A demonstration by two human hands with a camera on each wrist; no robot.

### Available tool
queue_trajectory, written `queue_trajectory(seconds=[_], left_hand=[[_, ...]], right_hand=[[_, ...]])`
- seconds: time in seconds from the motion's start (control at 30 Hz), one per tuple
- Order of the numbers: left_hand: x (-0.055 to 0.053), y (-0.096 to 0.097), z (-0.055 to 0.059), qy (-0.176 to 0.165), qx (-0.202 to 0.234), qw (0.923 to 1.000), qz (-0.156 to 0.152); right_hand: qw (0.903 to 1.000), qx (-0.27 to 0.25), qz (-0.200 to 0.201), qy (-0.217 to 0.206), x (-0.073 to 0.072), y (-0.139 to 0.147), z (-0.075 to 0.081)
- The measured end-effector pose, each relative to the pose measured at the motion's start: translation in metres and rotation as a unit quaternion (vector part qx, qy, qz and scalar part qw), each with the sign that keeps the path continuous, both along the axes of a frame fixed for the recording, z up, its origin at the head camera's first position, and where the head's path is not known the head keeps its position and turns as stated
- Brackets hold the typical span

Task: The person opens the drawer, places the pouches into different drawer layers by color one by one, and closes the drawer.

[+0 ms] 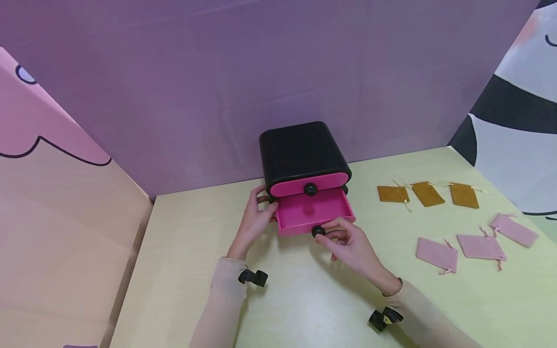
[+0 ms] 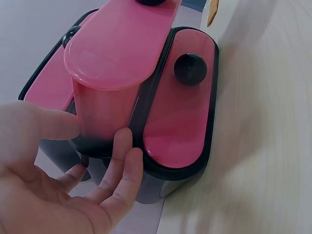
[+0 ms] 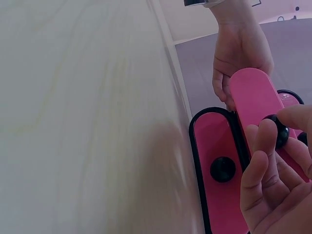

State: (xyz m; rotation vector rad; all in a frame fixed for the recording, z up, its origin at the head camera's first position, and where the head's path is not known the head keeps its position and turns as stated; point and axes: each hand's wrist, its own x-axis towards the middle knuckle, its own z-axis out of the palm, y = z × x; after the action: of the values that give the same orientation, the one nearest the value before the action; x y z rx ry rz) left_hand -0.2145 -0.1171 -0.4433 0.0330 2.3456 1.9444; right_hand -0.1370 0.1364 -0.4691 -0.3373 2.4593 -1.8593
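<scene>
Cabinet [image 1: 302, 150]: glossy black, rounded; pink middle drawer [image 1: 328, 209] extended. Right hand [image 1: 351, 243] pinches its round black knob [image 1: 318, 231] at five o'clock; left hand [image 1: 254, 221], fingers loosely spread, touches at nine o'clock.

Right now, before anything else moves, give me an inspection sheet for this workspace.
Surface: pale wood-look table.
Job's things: black cabinet with three pink drawers; middle drawer pulled out, others shut.
Clutter: three brown pouches and, nearer, three pink pouches, all right of the cabinet.
Left hand: at the middle drawer's left end.
Right hand: pinches that drawer's black knob.
Cables: nothing seen.
Surroundings: purple backdrop behind; cartoon-printed panels at both sides.
</scene>
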Motion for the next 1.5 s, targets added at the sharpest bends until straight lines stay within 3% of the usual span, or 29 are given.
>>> queue_trajectory(seconds=[0.93,1.5], left_hand=[[-0.001,-0.003,-0.002,0.002,0.009,1.0000,0.001],[-0.002,0.001,-0.004,0.005,0.014,0.9999,-0.006]], right_hand=[[0.9999,0.002,-0.003,-0.015,0.003,-0.003,-0.001],[0.9992,0.038,-0.006,0.009,0.015,0.015,-0.001]])
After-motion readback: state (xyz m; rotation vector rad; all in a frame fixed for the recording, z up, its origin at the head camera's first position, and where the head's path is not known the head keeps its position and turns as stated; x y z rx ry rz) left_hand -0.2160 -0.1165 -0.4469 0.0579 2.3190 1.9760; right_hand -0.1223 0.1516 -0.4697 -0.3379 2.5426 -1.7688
